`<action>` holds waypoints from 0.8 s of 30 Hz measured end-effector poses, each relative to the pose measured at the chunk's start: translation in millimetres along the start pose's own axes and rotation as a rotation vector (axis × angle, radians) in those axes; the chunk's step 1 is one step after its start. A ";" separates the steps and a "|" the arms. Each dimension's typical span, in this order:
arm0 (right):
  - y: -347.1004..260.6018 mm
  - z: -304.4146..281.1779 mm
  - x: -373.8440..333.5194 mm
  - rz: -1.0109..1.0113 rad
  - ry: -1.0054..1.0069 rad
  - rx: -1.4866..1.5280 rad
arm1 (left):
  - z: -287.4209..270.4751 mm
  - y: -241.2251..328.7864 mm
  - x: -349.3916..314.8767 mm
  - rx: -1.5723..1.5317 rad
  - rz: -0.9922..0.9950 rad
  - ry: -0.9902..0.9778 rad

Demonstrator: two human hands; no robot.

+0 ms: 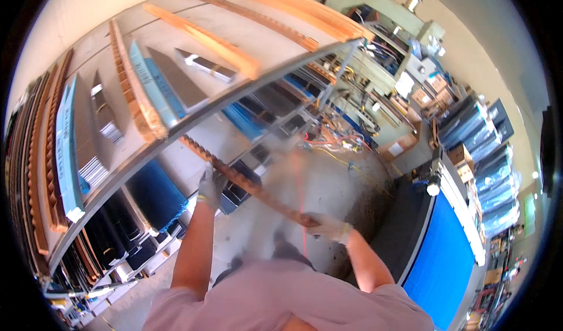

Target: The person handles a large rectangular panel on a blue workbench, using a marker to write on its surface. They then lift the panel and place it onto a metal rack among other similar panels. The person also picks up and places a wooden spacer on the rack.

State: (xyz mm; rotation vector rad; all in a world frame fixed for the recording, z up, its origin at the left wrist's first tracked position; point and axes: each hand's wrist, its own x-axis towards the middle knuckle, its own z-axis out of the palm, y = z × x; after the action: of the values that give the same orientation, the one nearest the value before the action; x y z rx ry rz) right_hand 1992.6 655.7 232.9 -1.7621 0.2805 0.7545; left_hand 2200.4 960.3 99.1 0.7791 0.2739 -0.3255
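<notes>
Across the front of my body I hold a long brown wooden strip with a notched, wavy edge [267, 197]. Its far end reaches up to the left, close to the underside of the table's edge. My left hand [212, 185], in a light work glove, is closed around it near that end. At the near end my right hand [330, 228], also gloved, grips the strip, which slants down toward the right. The table [132, 164] beside my left hand carries similar notched strips [44, 213], a light wooden bar [202, 37] and blue-wrapped long pieces [69, 149].
Below the tabletop, a shelf holds dark and blue sheets [155, 190]. A blue-surfaced bench [443, 260] stands to the right. Cables and hoses [334, 140] lie on the floor ahead, near a green machine [375, 14]. Plastic-wrapped rolls [492, 178] line the right side.
</notes>
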 end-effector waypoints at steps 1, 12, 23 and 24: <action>18.9 -17.9 -21.4 0.020 0.021 0.035 | 6.5 -10.6 8.9 -0.067 -0.024 -0.031; 268.0 -202.5 -82.8 0.075 0.507 -0.054 | 203.7 -176.3 14.8 0.229 -0.095 -0.259; 301.9 -373.3 -124.6 -0.063 1.006 0.138 | 447.9 -321.0 179.3 0.257 -0.377 -0.485; 301.8 -389.9 -121.7 -0.071 1.030 0.084 | 458.3 -330.2 196.0 0.245 -0.425 -0.505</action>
State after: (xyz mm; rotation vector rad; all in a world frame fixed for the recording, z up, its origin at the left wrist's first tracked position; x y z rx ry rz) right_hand 1870.7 172.8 134.1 -1.9336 0.9051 -0.2786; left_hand 2308.1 373.1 129.9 0.8477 -0.0844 -0.9529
